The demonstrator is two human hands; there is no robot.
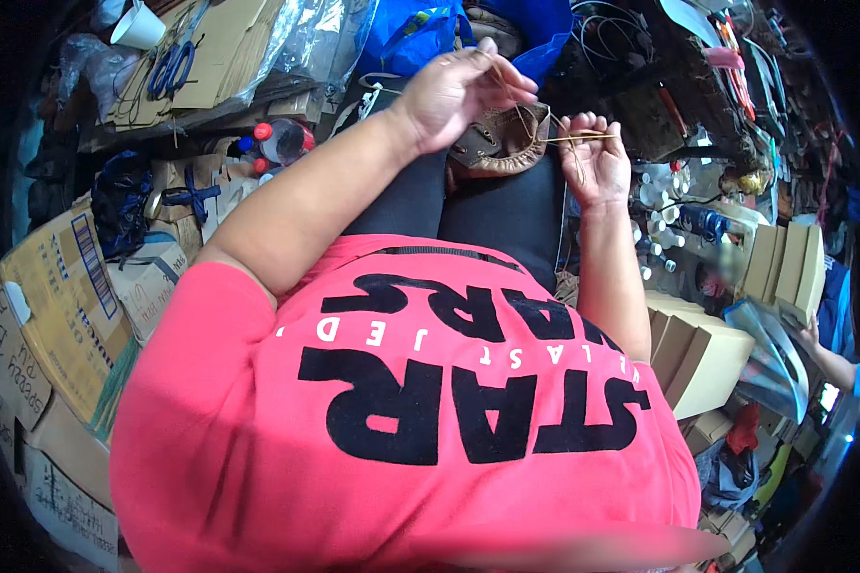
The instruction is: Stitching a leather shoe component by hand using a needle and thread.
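Note:
Over my lap lies a brown leather shoe piece [499, 143], its rim puckered and small eyelets showing on its top; it looks like a moccasin upper. From it a thin tan thread [566, 138] runs to both sides. My left hand [454, 100] is raised at the piece's upper left, fingers bent, with the thread running from between thumb and fingers. Right of the piece, my right hand [595, 164] is turned palm up, fingers curled in, the thread drawn across them. Any needle is too small to make out.
Beyond my knees stands a blue bag [411, 38]. Stacked cardboard sheets [229, 57] and bottles [282, 141] are at left, with cartons [62, 296] nearer. To the right are small white bottles [655, 196], a cluttered dark bench [640, 124], boxes [702, 358] and another person's arm [831, 363].

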